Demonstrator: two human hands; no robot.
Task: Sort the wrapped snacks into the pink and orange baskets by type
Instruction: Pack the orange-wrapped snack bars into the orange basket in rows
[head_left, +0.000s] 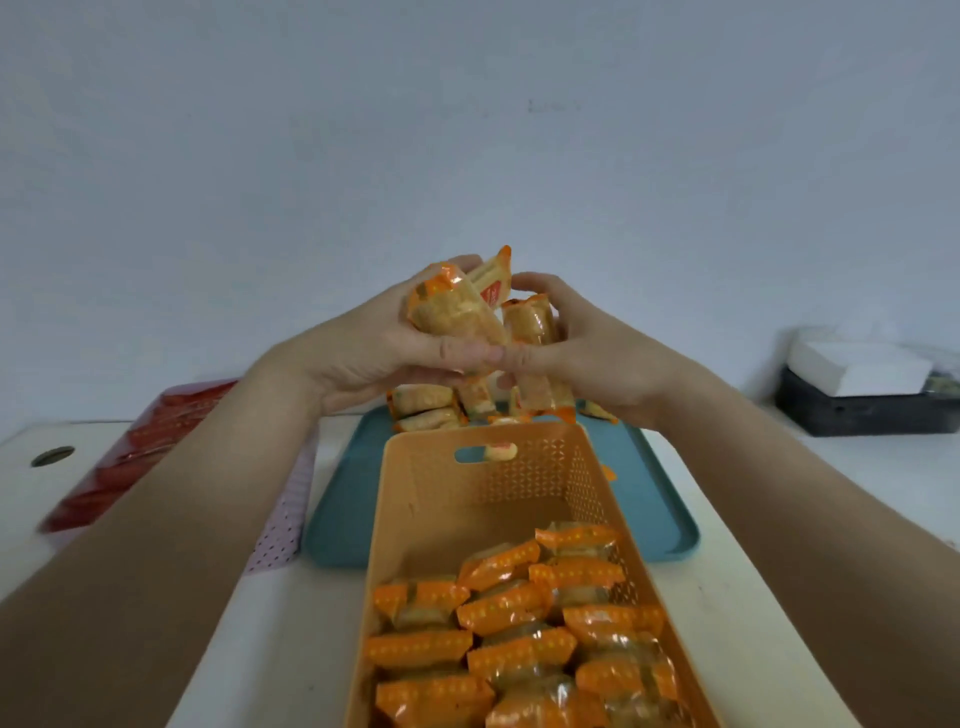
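Both the left hand (395, 343) and right hand (582, 353) grip orange-wrapped snacks (457, 312) (fingers curled round them) directly above the orange basket (395, 519), beyond its far end.

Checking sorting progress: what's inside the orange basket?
The orange basket holds orange-wrapped snacks piled in its near half; the far half shows bare floor. Anything beneath the top packets is covered.

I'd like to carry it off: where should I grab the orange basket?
Probably by the oval slot in the far end wall of the orange basket, fingers hooked in from the far side: it is cut as a handle. Snacks load the near end, so support that.
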